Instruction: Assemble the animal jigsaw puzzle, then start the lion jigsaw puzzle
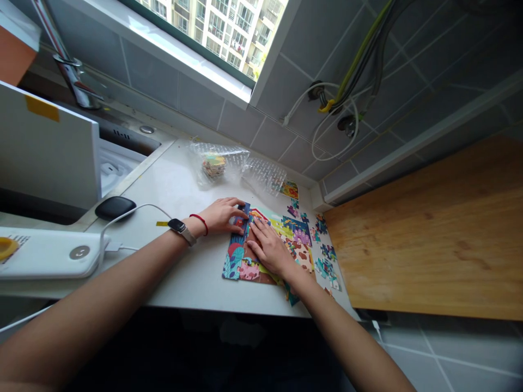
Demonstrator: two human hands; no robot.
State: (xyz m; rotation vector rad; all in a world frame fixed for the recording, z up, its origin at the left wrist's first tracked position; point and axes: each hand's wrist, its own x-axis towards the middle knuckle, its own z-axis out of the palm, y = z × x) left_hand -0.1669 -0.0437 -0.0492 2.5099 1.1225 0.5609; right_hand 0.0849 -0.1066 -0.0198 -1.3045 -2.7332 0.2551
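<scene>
A colourful jigsaw puzzle (301,256), partly joined, lies flat on the white countertop, with animal pictures and dark blue parts along its left side. My left hand (223,215) rests at the puzzle's upper left edge, fingers apart and fingertips on the dark blue pieces. Over the middle of the puzzle my right hand (269,247) lies flat with its fingers stretched out, hiding part of the picture. Neither hand visibly grips a piece. Loose puzzle pieces (326,268) are scattered along the right of the puzzle.
Behind the puzzle lies a clear plastic bag (235,158) by a stack of pieces (214,166). A white power strip (53,256), a black oval device (115,208) and a sink (143,147) are on the left. A wooden board (429,234) borders the right.
</scene>
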